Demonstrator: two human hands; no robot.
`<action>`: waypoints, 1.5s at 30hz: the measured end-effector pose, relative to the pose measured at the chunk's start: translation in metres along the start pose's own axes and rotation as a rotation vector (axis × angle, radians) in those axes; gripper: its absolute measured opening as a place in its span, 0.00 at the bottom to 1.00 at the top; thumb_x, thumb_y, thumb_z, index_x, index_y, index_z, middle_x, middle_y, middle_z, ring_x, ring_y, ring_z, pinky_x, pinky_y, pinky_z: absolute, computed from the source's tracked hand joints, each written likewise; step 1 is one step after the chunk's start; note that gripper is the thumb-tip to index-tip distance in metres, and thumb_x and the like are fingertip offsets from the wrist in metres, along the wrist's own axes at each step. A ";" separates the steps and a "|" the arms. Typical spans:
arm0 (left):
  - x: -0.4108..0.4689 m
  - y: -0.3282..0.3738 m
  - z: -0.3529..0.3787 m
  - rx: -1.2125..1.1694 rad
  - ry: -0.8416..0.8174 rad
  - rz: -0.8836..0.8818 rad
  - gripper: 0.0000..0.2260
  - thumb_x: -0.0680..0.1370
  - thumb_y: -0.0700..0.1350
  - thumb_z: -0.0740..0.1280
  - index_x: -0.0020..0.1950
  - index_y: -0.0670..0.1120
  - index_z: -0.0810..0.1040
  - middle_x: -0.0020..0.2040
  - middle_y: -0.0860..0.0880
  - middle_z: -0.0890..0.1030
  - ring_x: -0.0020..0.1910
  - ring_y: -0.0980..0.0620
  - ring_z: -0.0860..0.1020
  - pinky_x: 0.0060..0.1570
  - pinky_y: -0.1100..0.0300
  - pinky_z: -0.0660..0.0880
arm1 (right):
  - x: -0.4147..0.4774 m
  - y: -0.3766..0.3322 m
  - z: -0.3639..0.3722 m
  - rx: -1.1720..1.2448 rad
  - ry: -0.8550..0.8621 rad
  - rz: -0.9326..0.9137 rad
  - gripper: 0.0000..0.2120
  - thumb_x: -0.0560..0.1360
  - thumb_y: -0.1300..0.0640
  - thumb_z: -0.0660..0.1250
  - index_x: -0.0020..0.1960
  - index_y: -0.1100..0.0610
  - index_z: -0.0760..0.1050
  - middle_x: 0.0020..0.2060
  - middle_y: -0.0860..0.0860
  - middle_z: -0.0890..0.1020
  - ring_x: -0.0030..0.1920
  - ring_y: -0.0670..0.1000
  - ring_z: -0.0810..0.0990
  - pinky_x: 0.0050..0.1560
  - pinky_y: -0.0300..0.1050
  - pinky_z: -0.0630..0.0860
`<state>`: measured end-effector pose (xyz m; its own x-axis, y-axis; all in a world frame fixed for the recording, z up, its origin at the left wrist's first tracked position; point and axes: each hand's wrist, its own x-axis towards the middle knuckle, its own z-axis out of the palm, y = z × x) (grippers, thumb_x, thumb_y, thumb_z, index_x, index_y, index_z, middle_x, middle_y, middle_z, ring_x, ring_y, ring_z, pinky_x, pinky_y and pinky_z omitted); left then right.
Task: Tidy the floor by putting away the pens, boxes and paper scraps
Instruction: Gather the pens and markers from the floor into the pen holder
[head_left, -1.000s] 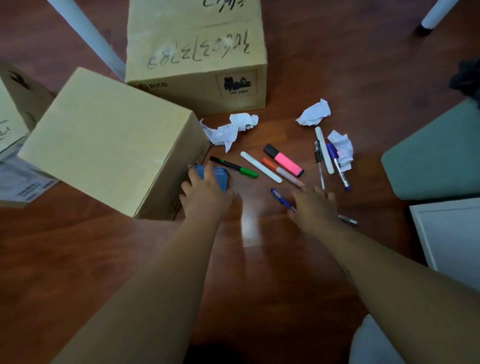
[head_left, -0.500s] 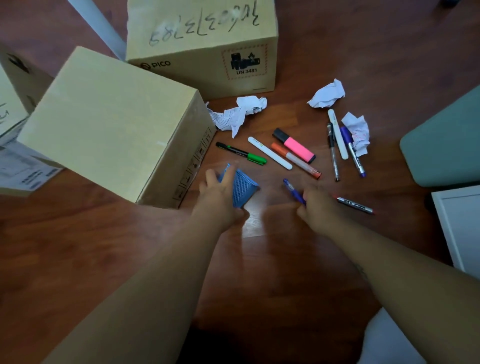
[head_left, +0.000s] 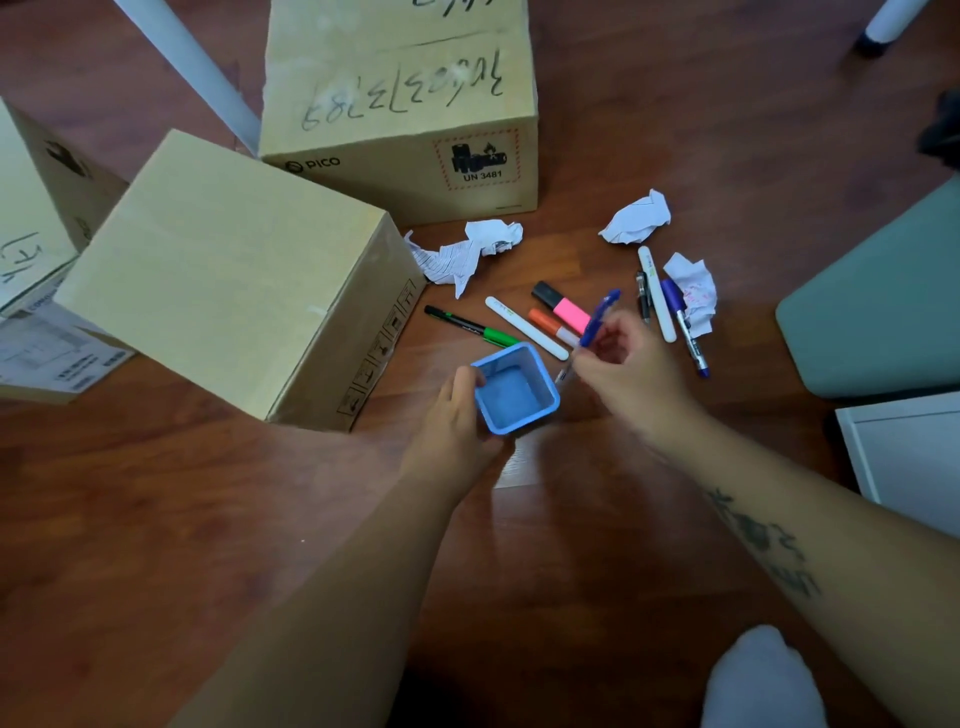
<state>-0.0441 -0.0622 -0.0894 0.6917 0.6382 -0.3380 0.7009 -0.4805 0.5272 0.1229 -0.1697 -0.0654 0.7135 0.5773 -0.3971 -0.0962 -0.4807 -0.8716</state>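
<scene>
On the wooden floor, in the head view, much of the blue pen is hidden: our right hand pinches its middle, and its pale tip blurs just beside the blue cup. Our left hand grips the cup's left wall, thumb at the rim, the other fingers out of sight behind it. A third box is cut off at the left edge.

The pen slants, tip low and left toward the cup, blue end up and right. The cup stands mouth up.

Beyond it lie a green marker, a white pen, an orange marker and a pink highlighter, partly behind the raised pen. Three paper scraps lie near two boxes; the nearer box sits just left of the cup.
</scene>
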 end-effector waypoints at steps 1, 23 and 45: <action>0.000 -0.001 0.004 0.004 0.011 -0.006 0.27 0.66 0.48 0.77 0.54 0.55 0.62 0.56 0.49 0.76 0.51 0.47 0.75 0.41 0.53 0.73 | -0.001 -0.003 0.002 -0.015 -0.011 -0.032 0.06 0.71 0.60 0.70 0.46 0.54 0.75 0.40 0.51 0.81 0.41 0.48 0.79 0.43 0.45 0.76; 0.004 0.004 0.006 -0.146 0.044 0.045 0.37 0.66 0.56 0.78 0.70 0.53 0.65 0.63 0.52 0.76 0.60 0.52 0.75 0.57 0.51 0.76 | 0.003 0.016 0.000 -0.302 -0.218 -0.296 0.07 0.68 0.55 0.73 0.45 0.50 0.78 0.49 0.45 0.74 0.56 0.51 0.75 0.57 0.56 0.76; 0.104 -0.034 0.001 0.601 -0.096 0.332 0.25 0.79 0.41 0.64 0.75 0.51 0.64 0.74 0.50 0.67 0.71 0.45 0.65 0.60 0.48 0.74 | -0.007 0.112 -0.056 -0.954 -0.035 -0.104 0.14 0.74 0.56 0.69 0.59 0.53 0.74 0.57 0.51 0.74 0.57 0.56 0.71 0.54 0.49 0.70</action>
<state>0.0041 0.0201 -0.1430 0.8791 0.3573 -0.3154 0.4053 -0.9086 0.1004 0.1459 -0.2642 -0.1448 0.6637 0.6596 -0.3527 0.5832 -0.7516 -0.3081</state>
